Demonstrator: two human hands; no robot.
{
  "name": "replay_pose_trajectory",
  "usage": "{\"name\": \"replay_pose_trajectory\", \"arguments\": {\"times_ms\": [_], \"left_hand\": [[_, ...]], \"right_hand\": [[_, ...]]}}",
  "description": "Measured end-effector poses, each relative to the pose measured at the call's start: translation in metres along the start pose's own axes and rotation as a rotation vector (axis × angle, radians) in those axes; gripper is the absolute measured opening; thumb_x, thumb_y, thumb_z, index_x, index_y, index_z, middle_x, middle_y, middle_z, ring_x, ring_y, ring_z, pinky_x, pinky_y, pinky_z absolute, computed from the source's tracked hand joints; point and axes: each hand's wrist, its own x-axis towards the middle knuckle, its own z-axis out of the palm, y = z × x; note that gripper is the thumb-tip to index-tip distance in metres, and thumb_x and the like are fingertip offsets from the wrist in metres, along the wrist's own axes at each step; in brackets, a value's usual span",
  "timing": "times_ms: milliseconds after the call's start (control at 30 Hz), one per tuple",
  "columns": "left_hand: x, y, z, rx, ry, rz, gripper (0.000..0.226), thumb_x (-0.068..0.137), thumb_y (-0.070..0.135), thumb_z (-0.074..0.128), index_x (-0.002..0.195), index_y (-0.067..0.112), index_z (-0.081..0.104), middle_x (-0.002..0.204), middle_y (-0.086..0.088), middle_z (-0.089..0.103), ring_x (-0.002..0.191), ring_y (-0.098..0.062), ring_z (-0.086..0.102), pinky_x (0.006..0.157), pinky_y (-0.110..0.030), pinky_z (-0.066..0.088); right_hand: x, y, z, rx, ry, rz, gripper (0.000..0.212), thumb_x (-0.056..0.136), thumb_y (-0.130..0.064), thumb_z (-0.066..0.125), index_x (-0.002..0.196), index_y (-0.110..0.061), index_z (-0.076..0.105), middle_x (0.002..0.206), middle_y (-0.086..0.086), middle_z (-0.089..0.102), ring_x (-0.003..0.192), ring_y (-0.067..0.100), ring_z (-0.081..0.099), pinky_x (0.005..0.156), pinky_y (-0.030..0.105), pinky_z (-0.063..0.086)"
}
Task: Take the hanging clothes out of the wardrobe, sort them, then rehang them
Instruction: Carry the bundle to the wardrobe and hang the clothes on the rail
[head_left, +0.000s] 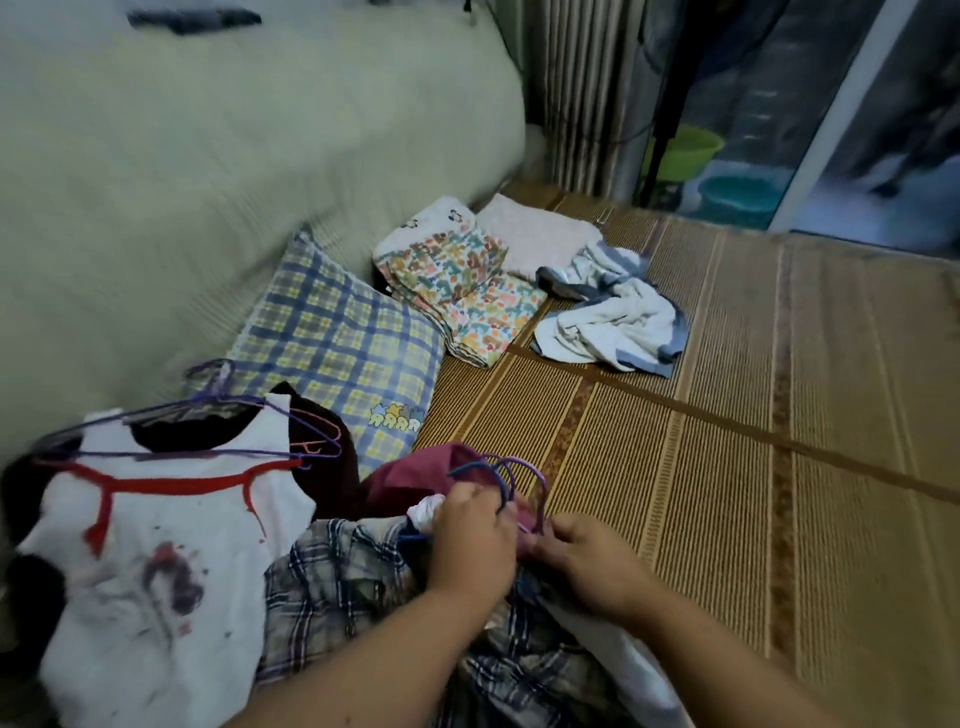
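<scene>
Clothes on hangers lie heaped at the near left edge of the woven mat, white top beside a plaid shirt. Left hand clenched round a bunch of hanger hooks. Right hand just beside it, fingers curled against a maroon garment; cannot tell if it grasps anything.

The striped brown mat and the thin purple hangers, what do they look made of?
The striped brown mat: probably woven bamboo or rattan strips, matte, judging by fine parallel ribs and darker bands. The thin purple hangers: likely plastic-coated wire, being slender, bent and evenly coloured; blur leaves this open.
</scene>
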Motion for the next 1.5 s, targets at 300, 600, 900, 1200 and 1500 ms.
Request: {"name": "replay_pose_trajectory", "arguments": {"times_ms": [300,600,900,1200,1500], "left_hand": [[-0.107,0.07,-0.117,-0.521,0.105,0.013,0.024,0.099,0.015,0.044,0.086,0.03,0.058,0.084,0.004,0.067,0.082,-0.013,0.065,0.075,-0.024,0.051],[-0.201,0.118,-0.217,-0.638,0.332,0.03,0.024,0.097,0.006,0.045,0.086,0.024,0.057,0.079,0.001,0.069,0.066,-0.009,0.061,0.069,-0.027,0.051],[-0.349,0.164,-0.262,-0.571,0.727,0.042,0.027,0.096,0.002,0.044,0.087,0.023,0.059,0.076,0.002,0.069,0.072,-0.006,0.065,0.071,-0.023,0.052],[-0.496,0.21,-0.337,-0.68,1.149,0.009,0.023,0.096,0.008,0.043,0.097,0.025,0.058,0.085,0.007,0.075,0.073,-0.01,0.06,0.08,-0.034,0.052],[-0.633,0.249,-0.356,-0.592,1.407,0.061,0.034,0.096,0.007,0.049,0.124,0.025,0.054,0.085,0.013,0.07,0.062,0.006,0.059,0.073,-0.015,0.048]], "right_hand": [[-0.119,-0.103,-0.004,-0.191,0.166,-0.157,0.032,0.087,-0.039,0.06,0.076,-0.01,0.062,0.078,0.009,0.066,0.073,0.025,0.062,0.07,0.042,0.052],[-0.219,-0.209,-0.01,-0.436,0.218,-0.465,0.032,0.089,-0.044,0.056,0.075,-0.016,0.061,0.073,0.002,0.064,0.072,0.022,0.059,0.063,0.038,0.047],[-0.316,-0.275,-0.009,-0.509,0.093,-0.827,0.037,0.097,-0.04,0.043,0.088,-0.014,0.069,0.091,0.008,0.07,0.086,0.027,0.063,0.074,0.034,0.049],[-0.418,-0.33,0.027,-0.435,-0.17,-0.923,0.035,0.089,-0.044,0.057,0.082,-0.013,0.069,0.074,0.006,0.067,0.065,0.018,0.058,0.056,0.026,0.038],[-0.499,-0.344,0.039,-0.243,-0.059,-1.015,0.027,0.09,-0.033,0.058,0.071,-0.014,0.063,0.066,0.004,0.059,0.068,0.025,0.057,0.054,0.028,0.034]]}}
